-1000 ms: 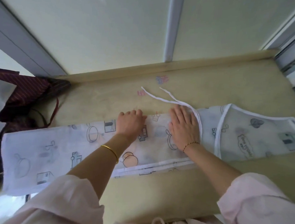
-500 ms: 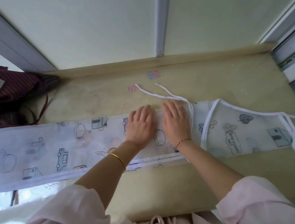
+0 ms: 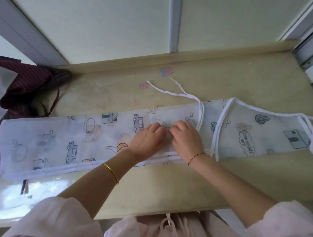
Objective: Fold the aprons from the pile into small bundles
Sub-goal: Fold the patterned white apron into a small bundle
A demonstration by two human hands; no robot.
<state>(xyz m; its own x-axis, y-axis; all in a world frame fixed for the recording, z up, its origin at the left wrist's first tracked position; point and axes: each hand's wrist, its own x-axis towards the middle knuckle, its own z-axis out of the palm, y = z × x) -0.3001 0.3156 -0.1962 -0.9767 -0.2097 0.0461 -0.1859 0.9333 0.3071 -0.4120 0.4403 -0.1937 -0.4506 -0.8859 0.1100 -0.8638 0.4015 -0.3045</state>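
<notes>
We count: one printed apron [image 3: 61, 143] across mid-frame; one dark striped heap [image 3: 26, 84], upper left; two hands, left hand [image 3: 147, 141] and right hand [image 3: 185, 137]; two bracelets [image 3: 111, 172] [image 3: 195, 156]; two loose tie ends [image 3: 164, 91] [image 3: 178, 86], upper centre; one bench [image 3: 167, 187].

- Left hand [image 3: 147, 138]: palm down, fingers curled, fingertips pinching the apron [image 3: 61, 141].
- Right hand [image 3: 185, 137]: palm down, fingers curled likewise, pinching it just beside the left.
- Both forearms bare, converging forward.

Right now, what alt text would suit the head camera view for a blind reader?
A left hand and right hand pinch the middle of a folded white apron lying across a beige table; dark cloth sits far left.
</notes>
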